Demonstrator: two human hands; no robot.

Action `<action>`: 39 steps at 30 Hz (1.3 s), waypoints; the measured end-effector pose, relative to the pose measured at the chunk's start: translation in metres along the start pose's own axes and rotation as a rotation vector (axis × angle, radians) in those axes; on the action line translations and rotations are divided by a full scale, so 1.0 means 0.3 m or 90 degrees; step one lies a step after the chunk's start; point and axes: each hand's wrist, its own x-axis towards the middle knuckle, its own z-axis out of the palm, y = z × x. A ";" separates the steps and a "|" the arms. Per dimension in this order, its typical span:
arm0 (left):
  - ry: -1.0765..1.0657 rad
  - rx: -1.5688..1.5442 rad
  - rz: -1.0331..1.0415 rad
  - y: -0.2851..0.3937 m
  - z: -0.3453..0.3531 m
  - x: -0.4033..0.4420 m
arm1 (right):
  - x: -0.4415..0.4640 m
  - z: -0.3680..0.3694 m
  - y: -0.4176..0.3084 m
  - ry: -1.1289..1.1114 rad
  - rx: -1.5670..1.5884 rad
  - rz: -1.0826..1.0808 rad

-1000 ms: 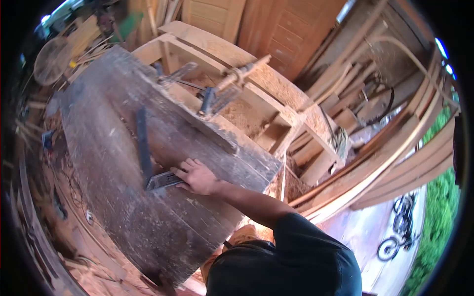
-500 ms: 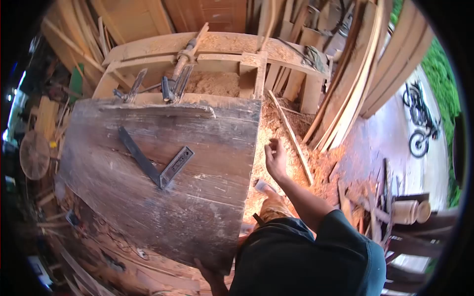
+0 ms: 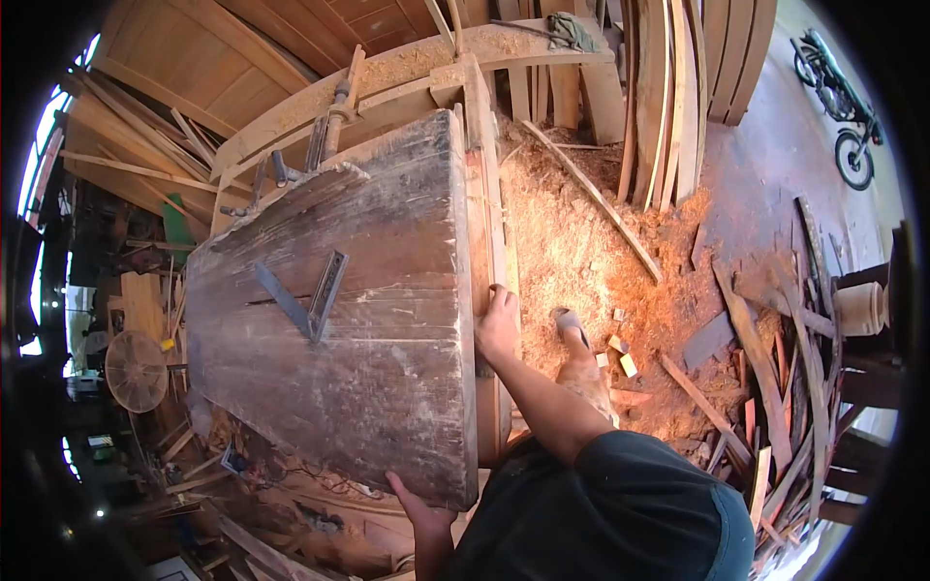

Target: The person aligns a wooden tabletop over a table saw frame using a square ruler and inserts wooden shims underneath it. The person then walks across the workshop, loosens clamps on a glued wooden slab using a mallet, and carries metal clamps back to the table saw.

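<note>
Nearest, at the bottom, dark shirt [image 3: 591, 508] close against the near end of the desk [image 3: 339, 300]. Left hand [image 3: 422, 508] at the desk's lower corner, thumb along the rim, other fingers hidden; cannot tell how wide or narrow the grip. Right hand [image 3: 498, 327] at the pale side frame [image 3: 496, 228], just beside the desk's right edge, fingers bent at the wood; cannot tell how tight the grip.

Broad, dark, scuffed planks across the desk, with pale scratches, long seams and a ragged far edge. Lying flat in the middle, well apart from both hands, a metal-bladed square [image 3: 315, 302] in a V. Right of the frame, a foot [image 3: 572, 327] on sawdust-covered floor [image 3: 552, 232], near small wood blocks [image 3: 625, 360]. Some open room there, crossed by a long stick [image 3: 596, 205] and bounded on the right by piled scrap wood [image 3: 760, 378].

Past the ragged edge, a clamp [image 3: 334, 121] and the shaving-strewn beam [image 3: 387, 73]. Left, a round fan [image 3: 136, 372]. Farther back, leaning boards [image 3: 664, 97], wooden panels [image 3: 194, 53] and, far right, a motorbike [image 3: 838, 102].
</note>
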 end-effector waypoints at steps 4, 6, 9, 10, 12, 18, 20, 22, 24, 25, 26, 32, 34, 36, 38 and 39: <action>0.025 0.021 -0.002 -0.029 -0.003 0.030 | 0.007 0.025 0.028 0.008 0.029 0.012; 0.024 0.004 -0.017 -0.028 -0.018 0.060 | 0.015 0.025 0.035 0.029 0.081 0.009; 0.019 -0.019 -0.031 -0.027 -0.015 0.069 | 0.070 -0.043 0.083 0.077 0.147 -0.038; 0.008 -0.028 -0.031 -0.030 -0.017 0.082 | 0.098 -0.085 0.112 0.138 0.105 -0.065; -0.015 -0.051 -0.034 -0.038 -0.032 0.116 | 0.181 -0.175 0.175 0.083 0.118 0.076; 0.014 -0.069 -0.034 -0.044 -0.032 0.162 | 0.270 -0.492 0.212 0.114 0.048 0.119; 0.024 -0.079 -0.048 -0.047 -0.032 0.174 | 0.295 -0.571 0.204 0.088 -0.005 0.154; 0.001 -0.083 -0.034 -0.046 -0.022 0.181 | 0.321 -0.613 0.228 0.108 -0.032 0.152; -0.016 -0.098 -0.038 -0.052 -0.052 0.192 | 0.362 -0.624 0.283 0.150 -0.093 0.068; -0.027 -0.113 -0.048 -0.063 -0.080 0.219 | 0.384 -0.639 0.263 0.133 -0.102 0.093; -0.037 -0.129 -0.053 -0.062 -0.085 0.219 | 0.405 -0.655 0.196 0.087 -0.178 0.164; -0.054 -0.157 -0.037 -0.076 -0.092 0.241 | 0.523 -0.452 0.133 -0.001 -0.192 0.042; -0.065 -0.148 -0.020 -0.082 -0.114 0.235 | 0.535 -0.337 0.147 -0.049 -0.154 0.014; -0.103 -0.144 0.021 -0.098 -0.107 0.229 | 0.500 -0.236 0.118 -0.024 0.009 0.000; -0.030 -0.142 0.031 -0.075 -0.034 0.165 | 0.480 -0.188 0.043 -0.040 0.049 -0.056; 0.008 -0.145 0.032 -0.068 -0.009 0.142 | 0.476 -0.168 -0.011 -0.042 0.105 -0.086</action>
